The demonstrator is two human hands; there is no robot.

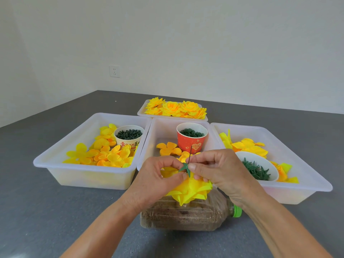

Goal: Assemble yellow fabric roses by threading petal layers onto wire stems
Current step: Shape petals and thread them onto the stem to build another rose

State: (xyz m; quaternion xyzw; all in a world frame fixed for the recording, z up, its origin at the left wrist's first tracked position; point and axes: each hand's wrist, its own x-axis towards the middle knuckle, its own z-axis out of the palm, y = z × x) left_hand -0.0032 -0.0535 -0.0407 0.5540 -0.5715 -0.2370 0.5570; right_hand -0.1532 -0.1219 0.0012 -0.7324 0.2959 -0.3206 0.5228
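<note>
Grey table (55,211), hands pinching wire stem (190,155)

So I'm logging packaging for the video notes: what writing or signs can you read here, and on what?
Cream paper cup: red Chinese characters, partly hidden by petals, not clearly readable.
Red paper cup: a heart with small gold writing, too blurred to read.
Bottle lying on the table: no label visible.

the left hand (158,175) hides part of the yellow rose (191,190); forearms cut off below.
</note>
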